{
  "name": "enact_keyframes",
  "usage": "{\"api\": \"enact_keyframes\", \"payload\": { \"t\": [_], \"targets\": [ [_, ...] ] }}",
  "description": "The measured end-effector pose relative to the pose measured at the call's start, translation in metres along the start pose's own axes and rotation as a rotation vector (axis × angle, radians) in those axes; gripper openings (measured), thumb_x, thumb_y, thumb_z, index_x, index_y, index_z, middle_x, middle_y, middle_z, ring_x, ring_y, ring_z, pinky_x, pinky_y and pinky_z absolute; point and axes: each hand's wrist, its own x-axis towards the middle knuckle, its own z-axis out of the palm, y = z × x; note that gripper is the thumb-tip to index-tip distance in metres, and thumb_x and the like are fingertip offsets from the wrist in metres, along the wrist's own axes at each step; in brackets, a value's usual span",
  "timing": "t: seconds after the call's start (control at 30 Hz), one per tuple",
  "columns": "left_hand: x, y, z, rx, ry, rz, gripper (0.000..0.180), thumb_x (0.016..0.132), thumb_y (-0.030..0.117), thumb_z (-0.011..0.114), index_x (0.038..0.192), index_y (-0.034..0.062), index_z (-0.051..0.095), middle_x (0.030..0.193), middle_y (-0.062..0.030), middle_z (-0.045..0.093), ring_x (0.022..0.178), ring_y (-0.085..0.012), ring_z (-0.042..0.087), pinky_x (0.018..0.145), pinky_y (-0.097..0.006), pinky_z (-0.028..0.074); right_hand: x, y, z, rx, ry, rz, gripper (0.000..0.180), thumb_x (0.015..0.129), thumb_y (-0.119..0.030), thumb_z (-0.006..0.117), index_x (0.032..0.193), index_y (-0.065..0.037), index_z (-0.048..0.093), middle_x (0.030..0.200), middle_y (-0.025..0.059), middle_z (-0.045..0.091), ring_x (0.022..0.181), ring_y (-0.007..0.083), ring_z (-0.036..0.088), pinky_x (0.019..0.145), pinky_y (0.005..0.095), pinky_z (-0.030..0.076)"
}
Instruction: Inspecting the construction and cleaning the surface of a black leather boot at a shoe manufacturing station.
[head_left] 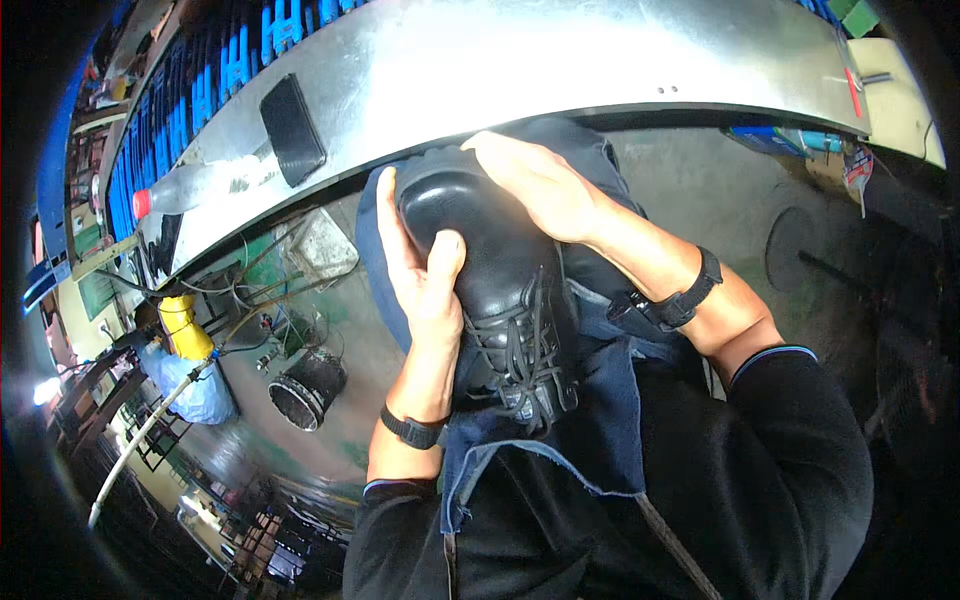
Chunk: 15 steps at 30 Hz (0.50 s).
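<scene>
Black laced shoe (500,290) between left hand (425,275) and right hand (540,180).

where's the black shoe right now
In the head view the black lace-up shoe sits centre frame on a dark blue cloth, gripped between the left hand and right hand, just below the metal table edge.

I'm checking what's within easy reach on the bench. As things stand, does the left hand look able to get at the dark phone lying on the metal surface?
Probably yes, but not at once: the left hand is wrapped around the black shoe, which the right hand also presses. The phone lies just above it on the metal bench, with nothing between them.
</scene>
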Motion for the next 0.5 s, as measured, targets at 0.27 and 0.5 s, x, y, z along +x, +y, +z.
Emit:
{"api": "enact_keyframes", "payload": {
  "t": [0.27,0.5],
  "targets": [
    [-0.009,0.014,0.015,0.046,0.027,-0.006,0.081,0.087,0.002,0.067,0.155,0.0021,0.022,0.138,-0.0145,0.05,0.124,-0.0235,0.05,0.109,-0.035,0.038,-0.031,0.006,0.02,-0.146,0.314,-0.155,0.042,0.105,-0.033,0.044,0.13,0.0,0.055,0.124,0.0137,0.064,0.118,0.0211,0.058,0.102,0.0331,0.043],
    [0.004,0.022,0.015,0.039,-0.138,0.001,0.083,0.081,0.007,0.078,0.149,-0.0006,0.031,0.14,-0.0173,0.05,0.129,-0.0245,0.05,0.109,-0.037,0.04,-0.024,-0.033,-0.02,-0.496,0.018,-0.159,0.105,0.073,-0.044,0.081,0.153,-0.001,0.027,0.147,0.0251,0.042,0.137,0.0342,0.041,0.114,0.0441,0.033]
  ]
}}
